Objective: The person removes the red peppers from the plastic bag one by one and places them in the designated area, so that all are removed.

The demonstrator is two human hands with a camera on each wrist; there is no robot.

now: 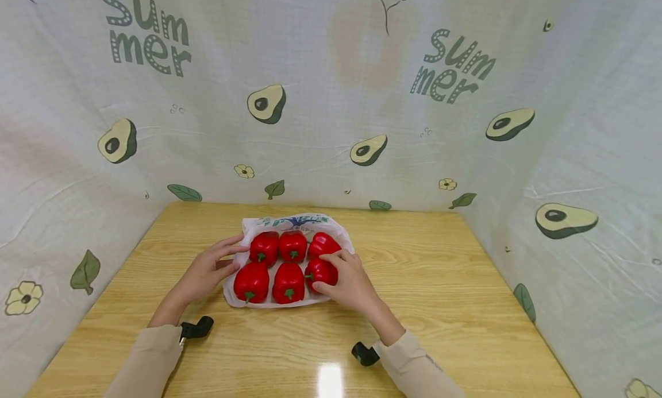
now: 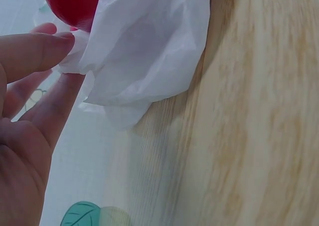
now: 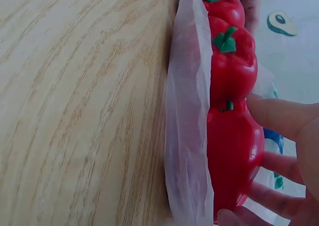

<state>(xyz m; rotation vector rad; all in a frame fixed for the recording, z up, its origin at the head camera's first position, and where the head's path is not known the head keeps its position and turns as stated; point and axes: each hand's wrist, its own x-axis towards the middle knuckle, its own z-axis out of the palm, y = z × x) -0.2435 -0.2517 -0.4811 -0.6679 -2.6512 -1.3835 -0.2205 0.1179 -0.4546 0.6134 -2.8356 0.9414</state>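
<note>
Several glossy red bell peppers with green stems lie in two rows of three on an opened white paper bag, printed with a dark blue tree at its far edge. My right hand grips the front right bell pepper, thumb on its near side and fingers over its far side. That bell pepper sits low behind the bag's raised edge in the right wrist view. My left hand is at the bag's left side with fingers extended, fingertips at the paper beside the leftmost peppers.
The bag rests on a light wooden table. A pale cloth printed with avocados, leaves and lettering hangs behind the table and along both sides. Black wrist cameras stick out at both cuffs.
</note>
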